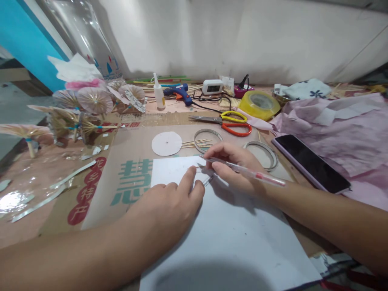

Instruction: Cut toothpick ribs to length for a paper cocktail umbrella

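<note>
My right hand [235, 165] is closed around a clear pen with a red end [242, 170], its tip down on a white sheet of paper [230, 238]. My left hand [169, 206] rests on the same sheet just left of the tip, fingers curled, index finger pressing something small and thin against the paper; I cannot make out what. Beyond the sheet lie a white paper circle [166, 143] and a few thin wooden sticks [195, 143].
Two metal rings [207, 133] [263, 152], yellow and orange scissors [235, 121], a yellow tape roll [260, 104], a blue glue gun [178, 93], a glue bottle [159, 93], a black phone [311, 161], pink cloth [333, 121] and small paper umbrellas [91, 103] surround the cardboard work surface [127, 182].
</note>
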